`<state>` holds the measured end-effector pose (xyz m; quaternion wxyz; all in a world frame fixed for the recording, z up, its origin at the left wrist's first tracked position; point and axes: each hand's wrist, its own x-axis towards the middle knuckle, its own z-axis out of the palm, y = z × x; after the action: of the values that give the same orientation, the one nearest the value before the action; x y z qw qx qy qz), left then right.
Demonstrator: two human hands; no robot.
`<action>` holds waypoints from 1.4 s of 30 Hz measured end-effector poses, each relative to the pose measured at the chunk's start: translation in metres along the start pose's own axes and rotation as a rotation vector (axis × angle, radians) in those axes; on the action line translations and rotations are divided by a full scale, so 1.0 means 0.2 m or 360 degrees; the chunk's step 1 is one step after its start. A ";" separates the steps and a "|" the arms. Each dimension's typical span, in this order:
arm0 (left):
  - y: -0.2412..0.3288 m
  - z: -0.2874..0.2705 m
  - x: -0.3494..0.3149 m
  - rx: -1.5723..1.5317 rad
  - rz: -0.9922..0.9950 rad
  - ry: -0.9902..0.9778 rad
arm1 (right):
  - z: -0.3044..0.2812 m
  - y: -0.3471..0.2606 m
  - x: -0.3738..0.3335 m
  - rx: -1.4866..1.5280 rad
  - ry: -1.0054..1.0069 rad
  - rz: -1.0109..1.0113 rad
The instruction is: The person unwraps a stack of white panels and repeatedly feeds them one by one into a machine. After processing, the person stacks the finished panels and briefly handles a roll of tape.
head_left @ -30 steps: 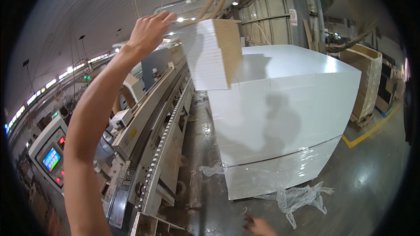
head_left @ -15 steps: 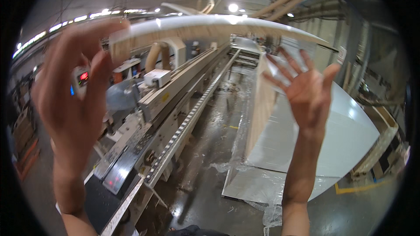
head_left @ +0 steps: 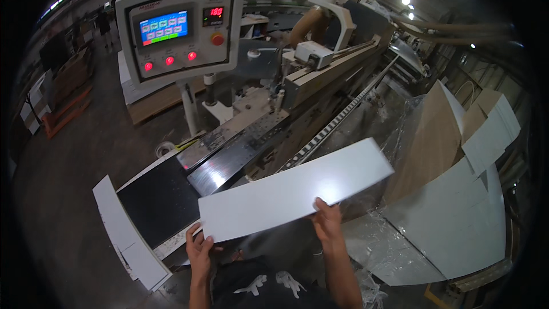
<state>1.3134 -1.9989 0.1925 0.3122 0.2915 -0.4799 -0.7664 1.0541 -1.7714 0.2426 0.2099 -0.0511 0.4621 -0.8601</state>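
Pinched by left hand [head_left: 199, 254] at near-left corner and right hand [head_left: 328, 226] along near edge: board [head_left: 289, 191]; may tip forward through slack hold on near side alone.

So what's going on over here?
A person is holding a white board in both hands, beside a long machine with a lit control panel. The fingers of the left hand are at its near left corner; those of the right hand grip its near long edge, thumb on top. Whether the board touches the machine isn't clear. Over to the right stands a big stack of white boards.
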 end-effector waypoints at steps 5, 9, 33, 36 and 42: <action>-0.18 -0.54 -0.05 0.0005 -0.0043 0.0338 | 0.05 0.69 0.23 -0.0036 -0.0054 0.0630; -0.22 -0.73 -0.02 0.0045 -0.0034 0.0549 | 0.24 0.96 0.39 -0.0230 -0.0182 0.0904; -0.43 -0.82 0.54 0.0782 0.0180 0.0530 | 0.39 1.35 0.93 -0.2253 -0.0378 -0.0294; -0.36 -0.72 0.55 0.0796 0.0092 0.0601 | 0.36 1.32 0.94 -0.1952 -0.0457 -0.0429; -0.43 -0.51 0.67 0.1252 0.0131 0.0620 | 0.31 1.13 1.15 -0.1908 -0.0420 -0.0283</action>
<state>1.2875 -2.1264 0.0559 0.2922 0.5078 -0.6785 -0.4431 0.9341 -2.0222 0.0681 0.1278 -0.3044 0.8289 -0.4516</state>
